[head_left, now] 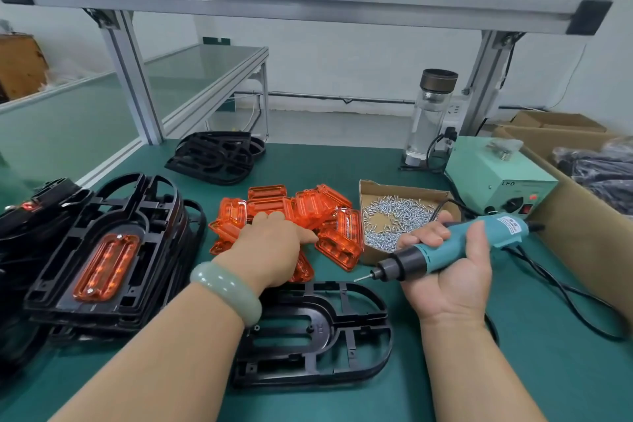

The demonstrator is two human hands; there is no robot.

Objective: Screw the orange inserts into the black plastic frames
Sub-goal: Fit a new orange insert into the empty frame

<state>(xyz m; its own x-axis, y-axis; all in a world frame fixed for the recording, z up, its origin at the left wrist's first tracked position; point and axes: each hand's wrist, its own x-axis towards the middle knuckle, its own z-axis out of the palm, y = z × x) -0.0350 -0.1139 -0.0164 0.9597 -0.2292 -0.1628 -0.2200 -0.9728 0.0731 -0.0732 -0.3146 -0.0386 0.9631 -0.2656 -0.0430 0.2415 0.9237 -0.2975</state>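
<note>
Left hand fingers rest spread on orange inserts; right hand grips screwdriver.

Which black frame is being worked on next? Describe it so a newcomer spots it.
On the green table, look nearest the camera, between the two forearms. The black frame lies flat and alone there, its middle slot empty, unlike the stacked frames at left, topped by one already holding an orange insert.

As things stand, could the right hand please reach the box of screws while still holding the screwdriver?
Probably yes: the right hand sits just in front of the screw box, nothing lies between, though the screwdriver fills its grip.
</note>
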